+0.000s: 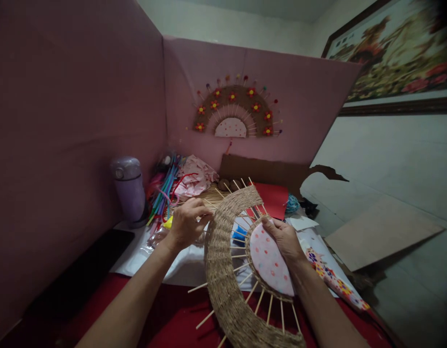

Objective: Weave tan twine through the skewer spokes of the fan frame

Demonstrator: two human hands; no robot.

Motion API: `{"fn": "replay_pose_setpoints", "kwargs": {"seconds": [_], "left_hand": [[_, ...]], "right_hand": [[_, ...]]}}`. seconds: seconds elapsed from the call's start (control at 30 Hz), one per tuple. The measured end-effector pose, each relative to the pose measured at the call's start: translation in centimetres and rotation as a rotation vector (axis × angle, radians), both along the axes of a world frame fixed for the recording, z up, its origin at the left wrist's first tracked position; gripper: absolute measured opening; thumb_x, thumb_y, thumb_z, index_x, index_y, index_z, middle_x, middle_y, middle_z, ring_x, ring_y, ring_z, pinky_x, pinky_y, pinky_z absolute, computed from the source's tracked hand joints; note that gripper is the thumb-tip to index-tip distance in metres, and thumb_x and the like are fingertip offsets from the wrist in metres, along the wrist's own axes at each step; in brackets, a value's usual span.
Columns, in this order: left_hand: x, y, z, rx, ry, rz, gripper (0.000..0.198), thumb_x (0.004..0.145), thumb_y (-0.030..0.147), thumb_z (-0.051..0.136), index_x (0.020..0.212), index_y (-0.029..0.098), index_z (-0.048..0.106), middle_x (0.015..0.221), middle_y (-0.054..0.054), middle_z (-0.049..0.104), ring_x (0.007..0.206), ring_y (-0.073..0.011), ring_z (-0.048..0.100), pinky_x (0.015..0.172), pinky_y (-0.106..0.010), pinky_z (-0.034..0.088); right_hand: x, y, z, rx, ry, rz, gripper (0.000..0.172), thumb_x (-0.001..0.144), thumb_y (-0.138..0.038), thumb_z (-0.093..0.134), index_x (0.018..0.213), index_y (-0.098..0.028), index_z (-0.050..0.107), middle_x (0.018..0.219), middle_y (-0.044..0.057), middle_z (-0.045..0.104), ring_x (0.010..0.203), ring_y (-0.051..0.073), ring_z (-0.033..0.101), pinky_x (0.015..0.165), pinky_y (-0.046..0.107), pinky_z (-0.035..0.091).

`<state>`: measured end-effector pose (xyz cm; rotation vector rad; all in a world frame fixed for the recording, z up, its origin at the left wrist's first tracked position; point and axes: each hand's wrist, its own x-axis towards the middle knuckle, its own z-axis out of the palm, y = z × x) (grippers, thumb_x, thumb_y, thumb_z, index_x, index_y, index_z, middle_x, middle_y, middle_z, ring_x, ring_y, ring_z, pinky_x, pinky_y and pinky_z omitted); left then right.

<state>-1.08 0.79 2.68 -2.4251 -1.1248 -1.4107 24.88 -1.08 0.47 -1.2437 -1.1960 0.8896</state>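
- Workpiece: woven twine fan [216,251], tilted, above the counter [169,304].
- Right hand [287,239]: grasps the fan at its dotted half-disc [269,256], thumb on the front.
- Left hand [187,224]: fingers curled at the outer edge; I cannot tell whether they pinch anything.
- Step: apparently edge work near the projecting sticks [197,288].
- Next move: probably calls for steady right-hand support, precise left fingertips.

Dim indoor light leaves the pink panel [64,121] at left in shadow, while wide-angle stretching and blur soften the framed picture [394,63] beneath a blackened upper-right corner.
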Motion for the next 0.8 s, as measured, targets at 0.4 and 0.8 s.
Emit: {"fn": "replay_pose_setpoints", "kwargs": {"seconds": [0.4, 0.8], "left_hand": [[-0.38, 0.0, -0.29, -0.011, -0.038, 0.011, 0.01, 0.075, 0.022, 0.059, 0.067, 0.018, 0.064, 0.062, -0.002, 0.064, 0.059, -0.0128, 0.055, 0.057, -0.025, 0.038], [0.0, -0.49, 0.28, -0.162, -0.185, -0.151, 0.023, 0.08, 0.027, 0.054, 0.064, 0.016, 0.066, 0.058, -0.001, 0.055, 0.055, -0.0103, 0.047, 0.055, -0.024, 0.035]], "right_hand": [[-0.12, -0.29, 0.38, -0.048, 0.099, 0.02, 0.042, 0.057, -0.056, 0.068, 0.055, -0.016, 0.055, 0.048, -0.002, 0.049, 0.043, 0.009, 0.039, 0.041, 0.024, 0.03], [0.16, 0.0, 0.15, -0.117, 0.348, 0.002, 0.041, 0.05, -0.052, 0.075, 0.061, -0.017, 0.057, 0.05, -0.002, 0.055, 0.043, 0.011, 0.045, 0.045, 0.026, 0.038]]}}
